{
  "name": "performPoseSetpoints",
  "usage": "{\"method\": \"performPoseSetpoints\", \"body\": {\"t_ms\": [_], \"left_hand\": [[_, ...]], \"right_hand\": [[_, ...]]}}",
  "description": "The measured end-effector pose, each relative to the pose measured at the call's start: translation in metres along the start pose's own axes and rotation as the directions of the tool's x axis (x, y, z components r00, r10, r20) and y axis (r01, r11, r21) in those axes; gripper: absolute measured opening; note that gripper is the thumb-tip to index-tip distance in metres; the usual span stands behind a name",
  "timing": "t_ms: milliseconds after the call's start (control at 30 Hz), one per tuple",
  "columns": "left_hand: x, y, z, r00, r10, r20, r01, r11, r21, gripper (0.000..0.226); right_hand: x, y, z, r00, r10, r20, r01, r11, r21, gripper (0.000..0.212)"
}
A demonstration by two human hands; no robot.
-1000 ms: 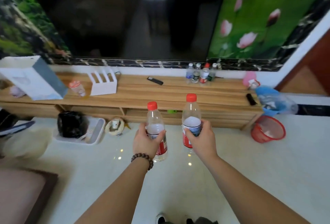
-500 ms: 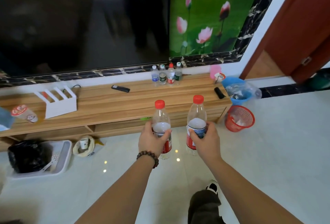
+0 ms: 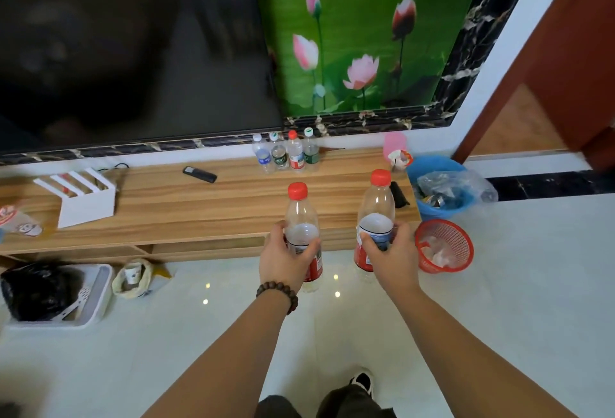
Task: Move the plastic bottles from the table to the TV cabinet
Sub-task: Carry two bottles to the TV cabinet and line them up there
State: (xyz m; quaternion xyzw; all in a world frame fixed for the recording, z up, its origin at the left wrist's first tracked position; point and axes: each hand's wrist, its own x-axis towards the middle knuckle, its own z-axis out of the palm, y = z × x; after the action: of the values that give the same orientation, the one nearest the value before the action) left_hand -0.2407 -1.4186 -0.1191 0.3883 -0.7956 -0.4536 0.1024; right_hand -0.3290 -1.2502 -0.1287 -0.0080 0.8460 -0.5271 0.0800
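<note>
- Standing before the TV cabinet (image 3: 206,214), a person carries two plastic bottles upright, one per hand, held out above the pale floor just short of the cabinet's front edge
- Left hand (image 3: 286,261): fingers and thumb curled round the label band of the left bottle (image 3: 301,217); red cap, clear body, only partly filled by the look of it
- Right hand (image 3: 392,257): wrapped the same way round the middle of the right bottle (image 3: 376,211); red cap, liquid line about halfway up
- Handling, as I judge it: light loads; thin walls likely to dent under a hard squeeze; smooth and perhaps slippery, so the labelled waist is the sensible place to hold; caps on, so spilling looks unlikely
- Four small bottles (image 3: 286,154) stand in a row at the back of the cabinet top, near a black remote (image 3: 199,174); bare wood in front of them looks a fair landing spot
- Nearby on the floor: red basket (image 3: 444,246); blue basin (image 3: 442,187)
</note>
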Motion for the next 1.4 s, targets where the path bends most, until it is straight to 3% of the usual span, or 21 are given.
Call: {"method": "performPoseSetpoints", "body": {"t_ms": [500, 900, 1200, 1400], "left_hand": [[0.064, 0.027, 0.053, 0.998, -0.028, -0.059, 0.032, 0.996, 0.078, 0.078], [0.18, 0.048, 0.078, 0.997, -0.062, -0.05, 0.063, 0.998, 0.021, 0.07], [0.24, 0.049, 0.093, 0.995, -0.067, -0.069, 0.069, 0.997, 0.022, 0.067], [0.266, 0.032, 0.134, 0.994, -0.044, -0.104, 0.044, 0.999, -0.003, 0.07]], "right_hand": [[0.094, 0.012, 0.006, 0.996, -0.03, 0.087, 0.033, 0.999, -0.029, 0.055], [0.199, -0.003, 0.048, 0.999, -0.037, 0.029, 0.042, 0.985, -0.165, 0.053], [0.257, -0.009, 0.069, 0.993, -0.055, 0.107, 0.073, 0.981, -0.178, 0.055], [0.298, 0.022, 0.091, 0.989, -0.041, 0.142, 0.07, 0.975, -0.21, 0.056]]}}
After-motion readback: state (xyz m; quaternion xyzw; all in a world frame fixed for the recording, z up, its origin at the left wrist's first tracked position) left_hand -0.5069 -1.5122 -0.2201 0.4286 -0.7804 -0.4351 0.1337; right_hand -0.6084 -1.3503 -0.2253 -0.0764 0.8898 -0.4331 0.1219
